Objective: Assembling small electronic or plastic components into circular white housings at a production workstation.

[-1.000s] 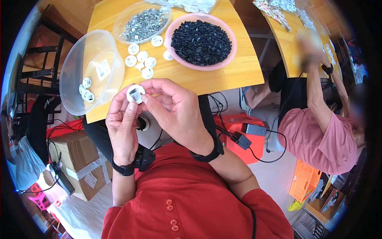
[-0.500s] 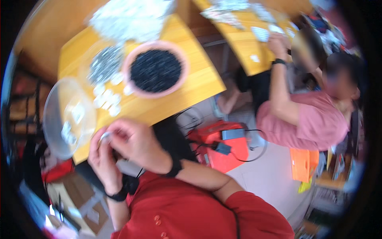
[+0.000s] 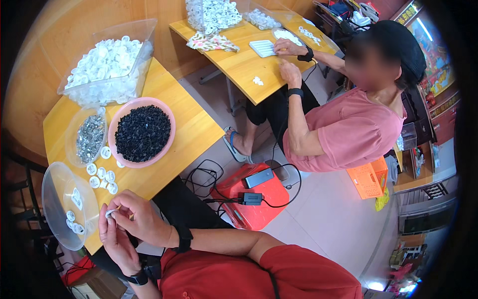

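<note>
My left hand [image 3: 118,248], a black band at its wrist, is raised at the near edge of the table with its fingers closed. My right hand [image 3: 144,222] meets it from the right, thumb and forefinger pinched. Between the fingertips of both sits a small white round piece [image 3: 110,214], partly covered. Just beyond lie several loose white round pieces [image 3: 102,175] on the wood. A clear bowl [image 3: 50,192] to the left contains a few more. Small black parts [image 3: 142,133] fill a pink bowl [image 3: 172,127], and small metal parts [image 3: 90,138] fill a clear dish.
A clear bin [image 3: 107,94] heaped with white pieces stands at the table's back. Right of the table, a red stool [image 3: 256,214] bears black devices and cables. A co-worker in pink [image 3: 343,124] sits at another table [image 3: 244,65], hands near a white tray [image 3: 262,48].
The view has shifted and sharpened, bringing more of the co-worker's table in. My hands still pinch the white piece together.
</note>
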